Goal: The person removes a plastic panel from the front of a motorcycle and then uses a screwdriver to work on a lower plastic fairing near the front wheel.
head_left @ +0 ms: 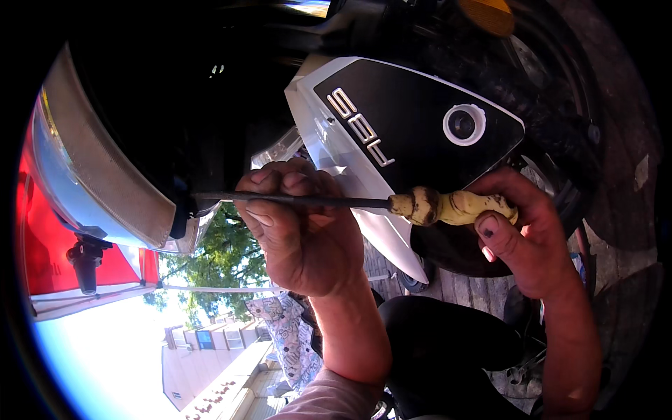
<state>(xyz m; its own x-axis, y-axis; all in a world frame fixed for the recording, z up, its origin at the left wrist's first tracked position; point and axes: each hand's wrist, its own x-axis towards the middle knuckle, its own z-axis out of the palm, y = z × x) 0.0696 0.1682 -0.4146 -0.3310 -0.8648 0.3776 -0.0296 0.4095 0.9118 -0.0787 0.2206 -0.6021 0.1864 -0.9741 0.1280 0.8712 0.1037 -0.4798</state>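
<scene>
A long screwdriver [451, 207] with a worn, yellowish handle and a dark shaft lies nearly level across the middle of the head view. My right hand [525, 241] grips the end of the handle, its thumb along the near side. Farther left, the fingers and thumb of my left hand [301, 241] pinch the shaft. The shaft's far end runs into deep shadow beside a motorcycle, so its tip and what it touches are hidden. Just beyond both hands is the motorcycle's white and black side panel [420, 98], with raised lettering and a round white-rimmed opening.
The motorcycle's tan seat [115, 161] curves along the left. Behind the panel, a dark wheel [539, 63] stands over brick-like paving [623, 231]. A red canopy [52, 238], a green tree [224, 245] and a pale building [203, 364] show at lower left. My dark-clothed leg [448, 336] is below.
</scene>
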